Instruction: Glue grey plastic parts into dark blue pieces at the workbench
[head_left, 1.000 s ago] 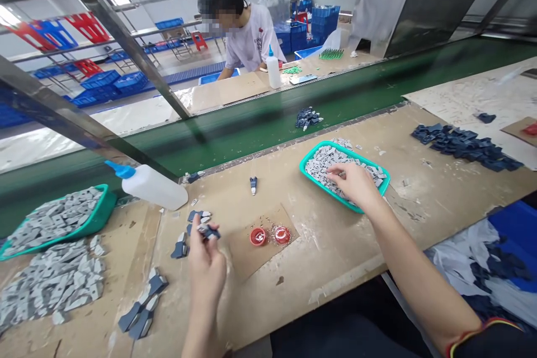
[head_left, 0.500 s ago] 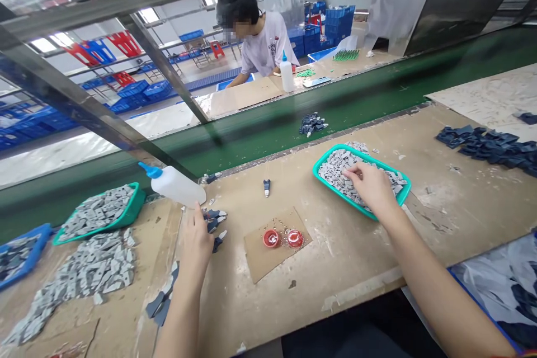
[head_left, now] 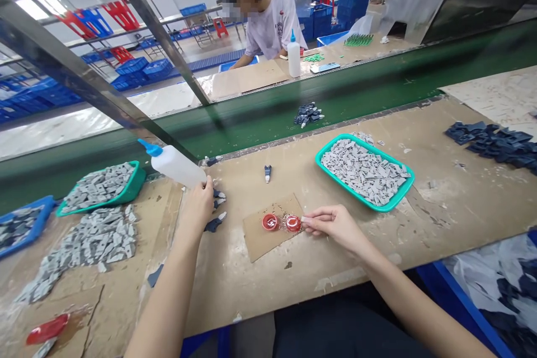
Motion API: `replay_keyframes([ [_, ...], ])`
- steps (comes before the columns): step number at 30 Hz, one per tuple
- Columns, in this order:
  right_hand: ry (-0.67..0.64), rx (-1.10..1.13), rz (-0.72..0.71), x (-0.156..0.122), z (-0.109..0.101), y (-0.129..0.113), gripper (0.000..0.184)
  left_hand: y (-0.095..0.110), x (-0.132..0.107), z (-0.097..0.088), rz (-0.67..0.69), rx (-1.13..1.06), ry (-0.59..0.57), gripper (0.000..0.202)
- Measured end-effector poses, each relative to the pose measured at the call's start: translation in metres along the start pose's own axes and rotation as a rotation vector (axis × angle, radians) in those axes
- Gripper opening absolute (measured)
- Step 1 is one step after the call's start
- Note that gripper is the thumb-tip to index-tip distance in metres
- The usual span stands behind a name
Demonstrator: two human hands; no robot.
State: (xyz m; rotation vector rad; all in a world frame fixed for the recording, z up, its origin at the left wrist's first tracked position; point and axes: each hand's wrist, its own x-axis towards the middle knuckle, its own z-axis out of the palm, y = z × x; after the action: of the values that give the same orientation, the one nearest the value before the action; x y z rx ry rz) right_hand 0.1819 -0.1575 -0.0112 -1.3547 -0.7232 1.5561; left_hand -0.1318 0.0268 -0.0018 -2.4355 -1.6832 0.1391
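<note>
My right hand (head_left: 331, 225) pinches a small light-grey piece (head_left: 304, 220) at the right edge of a red pot (head_left: 293, 224) of glossy red liquid. A second red pot (head_left: 270, 222) stands beside it, both on a cardboard scrap (head_left: 255, 243). My left hand (head_left: 200, 201) is at the base of a white squeeze bottle (head_left: 178, 166) with a blue nozzle, next to several dark-blue pieces with white tips (head_left: 216, 222). Its fingers are mostly hidden. One dark piece with a pale tip (head_left: 267, 173) lies alone behind the pots.
A green tray (head_left: 364, 201) of light-grey pieces sits at right. Dark pieces (head_left: 490, 142) are heaped beyond it. At left are another green tray (head_left: 136, 182), loose grey pieces (head_left: 100, 240) and a blue tray (head_left: 37, 224). Past the green conveyor belt (head_left: 251, 117) a co-worker (head_left: 272, 22) sits.
My right hand has left the green tray and come left and nearer to the red pot, with a grey piece in its fingers. My left hand has shifted slightly forward near the bottle.
</note>
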Motion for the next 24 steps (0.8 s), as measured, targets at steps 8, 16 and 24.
replay_keyframes([
  [8,0.003,-0.084,-0.047,0.007,0.016,0.010,0.035,-0.012,-0.003,0.009,-0.098,-0.070,-0.004,0.064],
  [16,-0.008,-0.088,-0.059,0.010,0.018,0.016,0.036,-0.021,-0.010,0.011,-0.073,-0.129,-0.039,0.065],
  [24,0.003,-0.118,-0.058,0.011,0.019,0.014,0.037,0.003,-0.012,-0.015,-0.013,-0.098,0.016,0.070],
])
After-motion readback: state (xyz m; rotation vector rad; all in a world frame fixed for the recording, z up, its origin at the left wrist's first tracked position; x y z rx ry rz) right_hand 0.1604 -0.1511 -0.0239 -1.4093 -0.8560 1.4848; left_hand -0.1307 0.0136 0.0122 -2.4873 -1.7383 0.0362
